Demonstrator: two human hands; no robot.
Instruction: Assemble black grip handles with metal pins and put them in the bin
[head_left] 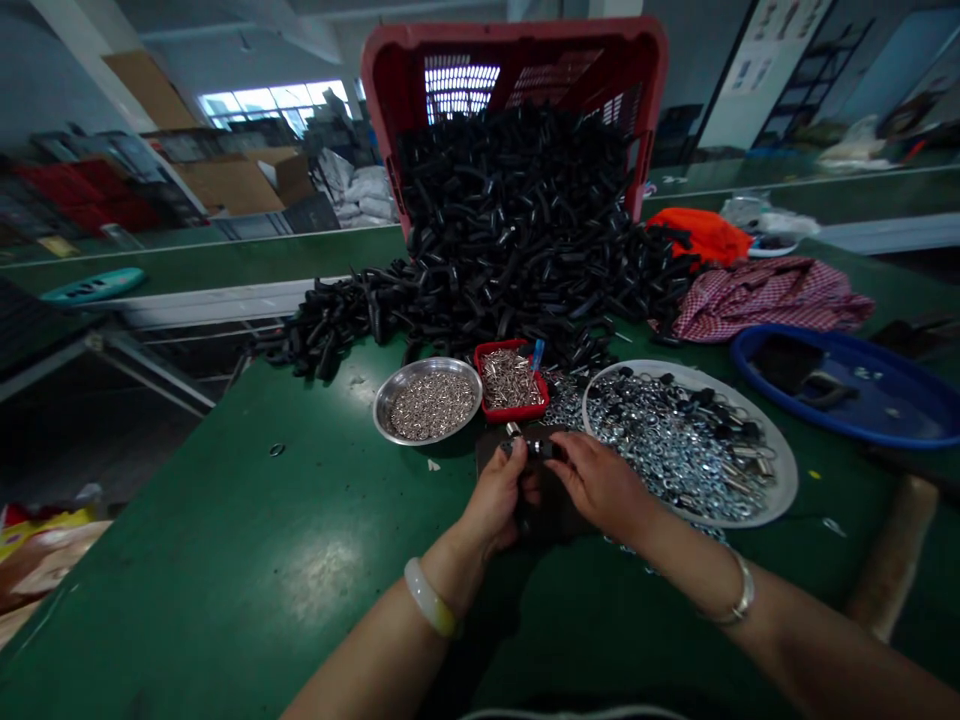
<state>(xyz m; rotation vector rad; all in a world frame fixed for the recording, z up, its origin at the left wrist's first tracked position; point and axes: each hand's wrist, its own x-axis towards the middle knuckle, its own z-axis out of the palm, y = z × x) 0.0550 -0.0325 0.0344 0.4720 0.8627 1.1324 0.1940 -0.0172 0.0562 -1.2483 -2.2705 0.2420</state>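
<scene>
Both my hands meet over a dark block (555, 505) on the green table. A small black part with a shiny metal end (534, 449) is gripped between them. My left hand (496, 495) is closed round its left side, with the thumb on top. The fingertips of my right hand (600, 482) pinch its right end. Just beyond stands a red box of small metal pins (513, 414), a blue-handled tool (538, 354) stuck in it. To its left is a metal bowl of tiny metal pieces (382, 423). A white tray (784, 480) of metal rings and black-ended parts lies by my right hand.
A tipped red crate (652, 100) spills a heap of black curved parts (510, 230) across the back. On the right are a checked cloth (772, 295), a blue tray (922, 435) and a wooden handle (896, 550). A loose ring (277, 450) lies on the left.
</scene>
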